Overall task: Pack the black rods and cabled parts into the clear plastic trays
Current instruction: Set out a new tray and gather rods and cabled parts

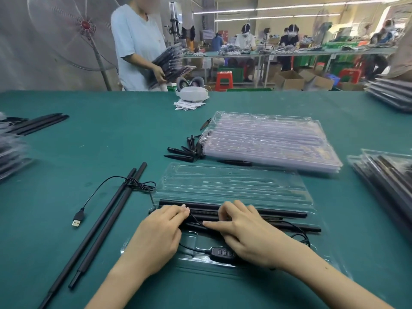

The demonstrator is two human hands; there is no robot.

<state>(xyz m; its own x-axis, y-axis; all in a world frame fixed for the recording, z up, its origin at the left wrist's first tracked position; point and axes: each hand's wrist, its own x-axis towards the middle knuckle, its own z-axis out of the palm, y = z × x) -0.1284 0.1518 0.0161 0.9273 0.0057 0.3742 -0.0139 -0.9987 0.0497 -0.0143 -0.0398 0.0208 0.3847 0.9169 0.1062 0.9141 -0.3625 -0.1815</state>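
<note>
A clear plastic tray [234, 184] lies open before me on the green table. Several black rods [285, 214] rest in its near grooves. My left hand [160, 233] and my right hand [243, 228] press down on the rods side by side, fingers pinching the thin black cable [298, 230] against them. The cable's inline controller [223, 253] sits in the tray's near pocket, partly under my right hand. The cable runs left out of the tray to a USB plug [78, 219]. Two long black rods [107, 217] lie loose on the table to the left.
A stack of empty clear trays [272, 143] stands behind, with several short black pointed parts [185, 150] beside it. Filled trays [388, 181] lie at the right, more rods [38, 123] at the far left. A person [138, 47] stands across the table holding trays.
</note>
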